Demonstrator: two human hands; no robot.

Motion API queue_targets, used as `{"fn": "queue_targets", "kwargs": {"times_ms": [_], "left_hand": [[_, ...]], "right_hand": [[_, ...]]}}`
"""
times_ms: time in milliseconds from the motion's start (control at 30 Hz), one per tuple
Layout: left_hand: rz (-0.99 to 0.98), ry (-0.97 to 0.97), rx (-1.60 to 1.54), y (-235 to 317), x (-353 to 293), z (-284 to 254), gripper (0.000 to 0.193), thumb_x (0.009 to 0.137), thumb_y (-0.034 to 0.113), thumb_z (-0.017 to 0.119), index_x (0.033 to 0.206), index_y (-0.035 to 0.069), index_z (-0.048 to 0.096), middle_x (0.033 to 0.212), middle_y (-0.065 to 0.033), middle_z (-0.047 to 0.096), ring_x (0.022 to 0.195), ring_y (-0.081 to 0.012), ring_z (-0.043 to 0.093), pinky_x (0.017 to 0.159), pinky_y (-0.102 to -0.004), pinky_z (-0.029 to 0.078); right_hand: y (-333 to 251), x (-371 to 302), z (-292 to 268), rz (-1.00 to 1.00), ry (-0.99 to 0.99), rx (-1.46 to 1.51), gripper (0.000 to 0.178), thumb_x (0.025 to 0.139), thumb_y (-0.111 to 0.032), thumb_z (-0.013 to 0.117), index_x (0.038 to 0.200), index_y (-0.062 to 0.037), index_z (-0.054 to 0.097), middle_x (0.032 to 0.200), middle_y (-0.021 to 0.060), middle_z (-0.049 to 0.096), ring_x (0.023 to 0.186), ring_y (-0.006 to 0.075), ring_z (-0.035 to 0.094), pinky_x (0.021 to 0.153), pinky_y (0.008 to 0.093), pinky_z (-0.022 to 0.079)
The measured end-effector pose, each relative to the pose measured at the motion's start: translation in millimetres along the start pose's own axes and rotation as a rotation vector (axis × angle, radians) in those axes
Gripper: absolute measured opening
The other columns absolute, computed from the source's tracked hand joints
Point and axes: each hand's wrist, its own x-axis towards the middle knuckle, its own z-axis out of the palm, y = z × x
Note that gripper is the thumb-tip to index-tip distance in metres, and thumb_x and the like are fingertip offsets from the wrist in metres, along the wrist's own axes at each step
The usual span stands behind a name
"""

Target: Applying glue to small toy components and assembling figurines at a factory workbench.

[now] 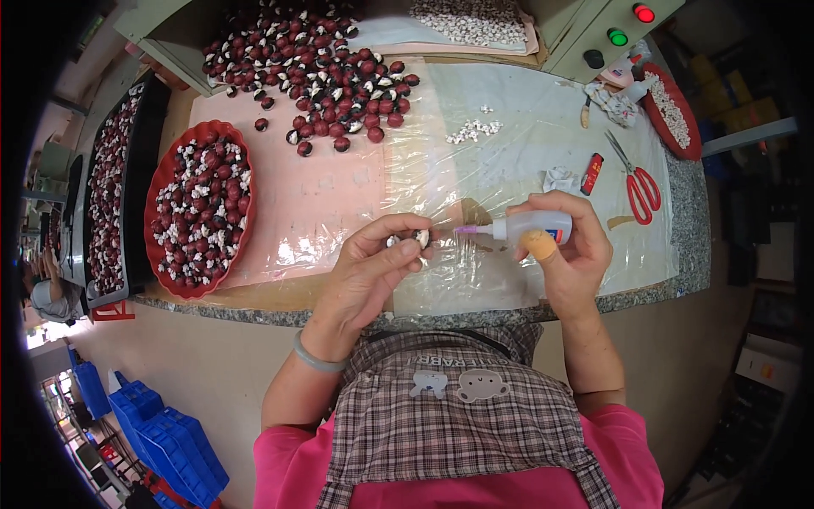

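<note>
Between the thumb and fingers of my left hand point(373, 263) is a small round black-and-white piece point(420, 238), partly covered by the fingertips. My right hand point(570, 250) grips a translucent squeeze bottle point(519, 227) lying sideways, its purple nozzle point(471, 229) directed at the piece with a small gap between. A tan cover point(539, 245) wraps the right thumb. Beyond the hands, a small group of little white pieces point(475, 130) lies on the plastic sheet point(517, 178). Farther left spreads a large pile of dark red, black and white balls point(331, 93).
A red scalloped tray point(158, 246) and a black tray point(127, 212) of similar pieces stand at left. On the right lie red-handled scissors point(642, 197), a red lighter point(593, 173) and crumpled tissue point(560, 179). A red dish point(691, 140) holds white pieces. Blue crates point(174, 441) stand on the floor.
</note>
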Motion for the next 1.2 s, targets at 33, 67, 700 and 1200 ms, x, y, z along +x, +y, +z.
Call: {"fn": "queue_targets", "kwargs": {"times_ms": [33, 67, 700, 1200], "left_hand": [[0.013, -0.021, -0.019, 0, 0, -1, 0.025, 0.091, 0.004, 0.06, 0.116, 0.0, 0.061, 0.106, -0.0086, 0.063, 0.093, -0.013, 0.06, 0.079, -0.0224, 0.049], [0.016, -0.032, -0.021, 0, 1, -2, 0.025, 0.091, 0.004, 0.06, 0.116, 0.0, 0.061, 0.106, -0.0086, 0.063, 0.093, -0.013, 0.06, 0.079, -0.0224, 0.049], [-0.007, -0.005, -0.031, 0, 0, -6, 0.029, 0.091, 0.003, 0.06, 0.119, -0.002, 0.06, 0.105, -0.0085, 0.063, 0.084, -0.0103, 0.059, 0.076, -0.0201, 0.048], [-0.025, -0.156, -0.292, 4, -3, -16, 0.035, 0.095, 0.013, 0.056, 0.125, -0.006, 0.054, 0.103, -0.0139, 0.063, 0.086, -0.014, 0.061, 0.078, -0.0233, 0.052]], "right_hand": [[1, 4, -5, 0.08, 0.03, 0.088, 0.033, 0.086, -0.006, 0.067, 0.113, 0.0006, 0.05, 0.102, 0.0173, 0.062, 0.074, 0.0172, 0.063, 0.056, 0.0253, 0.05], [1, 8, -9, 0.16, 0.06, 0.176, 0.034, 0.084, -0.005, 0.068, 0.112, -0.0003, 0.049, 0.103, 0.0161, 0.061, 0.074, 0.0179, 0.063, 0.054, 0.0253, 0.05], [68, 100, 4, -0.053, -0.068, -0.825, 0.024, 0.078, -0.01, 0.071, 0.094, 0.004, 0.06, 0.087, 0.0191, 0.064, 0.077, 0.0347, 0.063, 0.071, 0.0393, 0.049], [62, 109, 4, -0.063, -0.385, -1.033, 0.027, 0.077, -0.006, 0.065, 0.102, 0.0021, 0.061, 0.091, 0.0219, 0.065, 0.081, 0.0391, 0.063, 0.073, 0.0405, 0.051]]}}
